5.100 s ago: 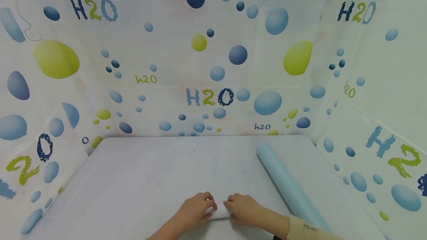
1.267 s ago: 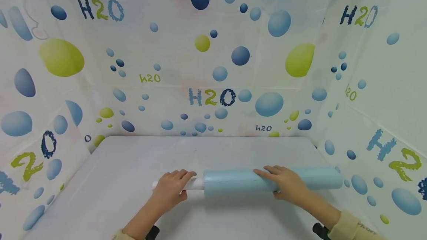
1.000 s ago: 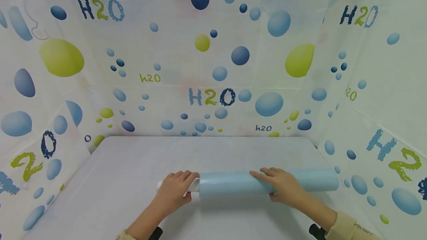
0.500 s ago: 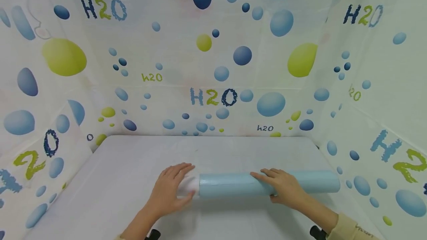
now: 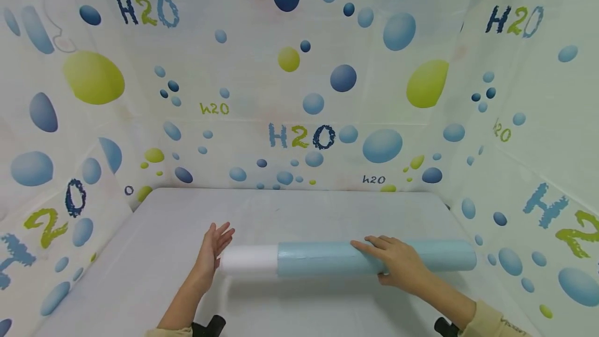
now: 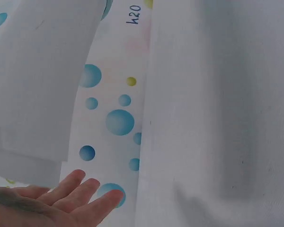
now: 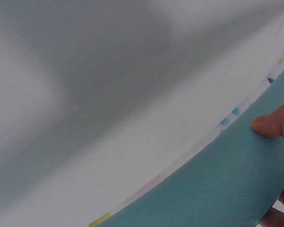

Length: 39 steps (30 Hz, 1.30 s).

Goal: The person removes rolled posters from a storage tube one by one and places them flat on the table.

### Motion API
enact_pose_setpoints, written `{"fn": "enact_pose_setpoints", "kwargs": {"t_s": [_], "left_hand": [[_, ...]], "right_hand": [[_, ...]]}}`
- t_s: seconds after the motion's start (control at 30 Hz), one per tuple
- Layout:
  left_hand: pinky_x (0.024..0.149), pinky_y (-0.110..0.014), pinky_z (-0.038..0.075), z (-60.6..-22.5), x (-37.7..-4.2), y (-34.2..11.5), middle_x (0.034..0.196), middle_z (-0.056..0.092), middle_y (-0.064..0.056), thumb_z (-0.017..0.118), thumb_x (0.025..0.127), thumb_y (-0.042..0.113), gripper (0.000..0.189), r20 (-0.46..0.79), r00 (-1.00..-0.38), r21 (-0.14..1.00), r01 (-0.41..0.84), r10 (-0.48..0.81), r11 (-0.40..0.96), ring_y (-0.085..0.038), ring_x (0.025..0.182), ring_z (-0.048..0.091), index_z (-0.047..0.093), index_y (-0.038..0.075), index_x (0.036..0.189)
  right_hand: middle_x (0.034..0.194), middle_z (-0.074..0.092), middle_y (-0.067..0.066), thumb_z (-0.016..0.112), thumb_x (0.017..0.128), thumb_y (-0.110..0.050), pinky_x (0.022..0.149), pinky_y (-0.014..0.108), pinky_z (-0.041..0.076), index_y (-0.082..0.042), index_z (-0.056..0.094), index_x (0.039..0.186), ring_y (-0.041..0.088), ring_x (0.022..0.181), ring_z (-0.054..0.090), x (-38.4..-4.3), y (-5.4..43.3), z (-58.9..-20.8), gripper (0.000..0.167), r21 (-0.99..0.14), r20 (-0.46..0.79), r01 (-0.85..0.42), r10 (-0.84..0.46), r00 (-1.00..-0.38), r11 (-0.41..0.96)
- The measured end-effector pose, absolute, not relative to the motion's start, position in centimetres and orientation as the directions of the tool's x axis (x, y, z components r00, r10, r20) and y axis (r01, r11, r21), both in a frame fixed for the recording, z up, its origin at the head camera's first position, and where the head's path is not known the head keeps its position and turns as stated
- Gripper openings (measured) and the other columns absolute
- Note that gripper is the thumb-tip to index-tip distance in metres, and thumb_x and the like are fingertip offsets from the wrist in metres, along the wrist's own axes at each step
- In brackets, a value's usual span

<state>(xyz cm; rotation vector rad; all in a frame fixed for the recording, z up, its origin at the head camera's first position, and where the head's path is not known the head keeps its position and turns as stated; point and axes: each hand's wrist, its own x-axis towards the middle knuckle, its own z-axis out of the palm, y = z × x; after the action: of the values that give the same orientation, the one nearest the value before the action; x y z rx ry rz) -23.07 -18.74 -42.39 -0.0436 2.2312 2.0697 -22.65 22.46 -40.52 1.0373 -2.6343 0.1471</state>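
A light blue roll (image 5: 323, 259) of smooth, slightly creased sheet lies crosswise in the head view, with a shadow on the table under it. My right hand (image 5: 400, 264) grips it near its middle, thumb below and fingers over the top; the right wrist view shows the thumb (image 7: 274, 124) against the blue surface. From the left end of the blue roll sticks a rolled white sheet (image 5: 250, 260), almost as wide as the blue one. Beside its outer end is my left hand (image 5: 212, 254), fingers extended and spread. In the left wrist view, those fingers (image 6: 97, 205) lie just past the white sheet's edge.
A white-covered table (image 5: 187, 217) spreads beneath the rolls. Patterned curtain walls (image 5: 243, 134) with bubbles and lettering stand behind it and on both sides. Dark wrist camera mounts (image 5: 209, 325) sit under both forearms.
The blue roll, earlier lying slanted at the right, is now crosswise over the white one. The narrow white roll has widened inside it, and my left hand has let go, moving left.
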Motion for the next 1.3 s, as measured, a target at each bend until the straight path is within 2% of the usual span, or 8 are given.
{"fn": "enact_pose_setpoints", "kwargs": {"t_s": [0.3, 0.57, 0.9, 1.1, 1.3], "left_hand": [[0.105, -0.053, 0.016, -43.1, -23.2, -17.2, 0.147, 0.025, -0.017, 0.011, 0.094, 0.058, 0.073, -0.12, -0.991, 0.993, -0.12, 0.062, -0.007, -0.032, 0.136, 0.016, 0.019, 0.007, 0.145], [0.104, -0.057, 0.016, -43.5, -23.2, -15.2, 0.146, 0.028, -0.017, 0.014, 0.094, 0.057, 0.071, -0.098, -0.991, 0.995, -0.099, 0.087, -0.006, -0.033, 0.135, 0.019, 0.022, 0.007, 0.144], [0.105, -0.055, 0.018, -43.6, -23.4, -13.1, 0.144, 0.031, -0.018, 0.016, 0.094, 0.056, 0.071, -0.086, -0.992, 0.996, -0.088, 0.09, -0.022, -0.034, 0.134, 0.022, 0.025, 0.005, 0.143], [0.101, -0.06, 0.019, -43.7, -23.3, -12.5, 0.143, 0.032, -0.018, 0.015, 0.095, 0.055, 0.071, -0.074, -0.993, 0.997, -0.075, 0.092, -0.006, -0.036, 0.134, 0.022, 0.026, 0.005, 0.143], [0.101, -0.059, 0.019, -43.9, -23.3, -12.1, 0.143, 0.033, -0.017, 0.019, 0.095, 0.054, 0.068, -0.092, -0.992, 0.996, -0.094, 0.087, -0.014, -0.035, 0.134, 0.023, 0.027, 0.007, 0.143]], "right_hand": [[0.118, 0.058, 0.008, 0.085, 0.056, -0.017, 0.074, 0.044, 0.051, -0.03, 0.043, 0.136, 0.031, 0.097, 0.059, -22.6, 21.8, -40.5, 0.092, 0.028, 0.317, -0.697, -0.668, -0.674, 0.717], [0.119, 0.058, 0.006, 0.084, 0.057, -0.02, 0.075, 0.041, 0.051, -0.031, 0.041, 0.137, 0.028, 0.098, 0.058, -22.3, 20.7, -40.3, 0.091, 0.046, 0.302, -0.702, -0.68, -0.668, 0.71], [0.116, 0.06, 0.006, 0.084, 0.057, -0.021, 0.068, 0.039, 0.052, -0.029, 0.043, 0.136, 0.025, 0.093, 0.06, -21.8, 19.2, -40.4, 0.089, 0.035, 0.32, -0.723, -0.693, -0.646, 0.69], [0.116, 0.06, 0.006, 0.084, 0.057, -0.02, 0.065, 0.037, 0.052, -0.029, 0.042, 0.137, 0.022, 0.092, 0.059, -21.8, 18.6, -40.6, 0.09, 0.023, 0.317, -0.728, -0.696, -0.645, 0.685], [0.116, 0.059, 0.006, 0.084, 0.058, -0.021, 0.063, 0.037, 0.052, -0.029, 0.042, 0.137, 0.022, 0.091, 0.059, -21.9, 18.2, -40.7, 0.09, 0.019, 0.317, -0.738, -0.704, -0.636, 0.675]]}}
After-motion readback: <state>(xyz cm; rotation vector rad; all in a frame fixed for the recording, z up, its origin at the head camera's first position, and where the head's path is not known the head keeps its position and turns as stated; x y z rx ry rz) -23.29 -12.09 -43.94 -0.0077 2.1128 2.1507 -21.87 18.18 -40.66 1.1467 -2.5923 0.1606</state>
